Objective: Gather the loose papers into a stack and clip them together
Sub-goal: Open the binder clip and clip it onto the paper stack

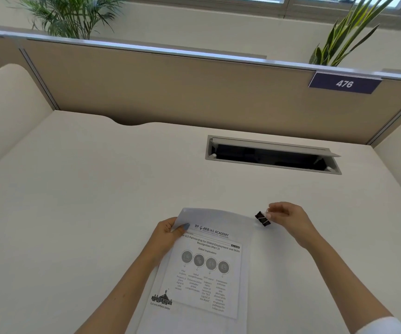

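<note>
A stack of white printed papers point(204, 273) lies on the cream desk point(98, 201) in front of me, its top sheet showing a heading, round icons and a logo. My left hand point(168, 235) grips the stack's upper left corner, thumb on top, and the far edge curls up slightly. My right hand point(288, 220) pinches the wire handles of a black binder clip point(262, 218), held just beyond the stack's upper right corner. The clip does not touch the paper.
An open cable hatch point(271, 155) is sunk into the desk behind the papers. Beige partition walls point(170, 88) enclose the desk at the back and sides, with a number plate reading 476 point(344, 83). Green plants point(346, 37) stand behind the partition.
</note>
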{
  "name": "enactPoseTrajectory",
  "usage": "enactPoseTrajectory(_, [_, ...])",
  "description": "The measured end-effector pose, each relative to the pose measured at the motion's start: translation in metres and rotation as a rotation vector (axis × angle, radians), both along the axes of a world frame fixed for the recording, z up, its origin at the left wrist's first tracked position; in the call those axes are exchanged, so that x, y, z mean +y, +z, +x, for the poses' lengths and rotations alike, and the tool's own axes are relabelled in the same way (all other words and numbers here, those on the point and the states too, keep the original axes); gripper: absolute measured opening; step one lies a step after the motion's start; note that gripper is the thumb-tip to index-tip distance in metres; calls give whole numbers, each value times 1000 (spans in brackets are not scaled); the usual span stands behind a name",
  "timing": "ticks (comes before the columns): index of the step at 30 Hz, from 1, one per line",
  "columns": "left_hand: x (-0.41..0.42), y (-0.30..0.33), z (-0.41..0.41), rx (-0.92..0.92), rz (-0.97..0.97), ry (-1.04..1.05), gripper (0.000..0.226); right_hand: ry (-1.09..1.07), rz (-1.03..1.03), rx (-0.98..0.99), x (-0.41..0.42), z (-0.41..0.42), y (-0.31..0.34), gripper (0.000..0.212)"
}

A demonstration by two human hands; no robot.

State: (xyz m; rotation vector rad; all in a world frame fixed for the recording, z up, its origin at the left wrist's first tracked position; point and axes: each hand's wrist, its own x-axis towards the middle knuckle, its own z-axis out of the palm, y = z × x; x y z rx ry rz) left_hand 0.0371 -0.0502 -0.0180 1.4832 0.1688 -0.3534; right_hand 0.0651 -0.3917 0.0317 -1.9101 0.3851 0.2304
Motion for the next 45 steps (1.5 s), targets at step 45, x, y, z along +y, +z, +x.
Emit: enactPoseTrajectory(45, [-2, 2, 0, -6, 27, -10, 10, 106, -462, 164, 25, -18, 8, 19])
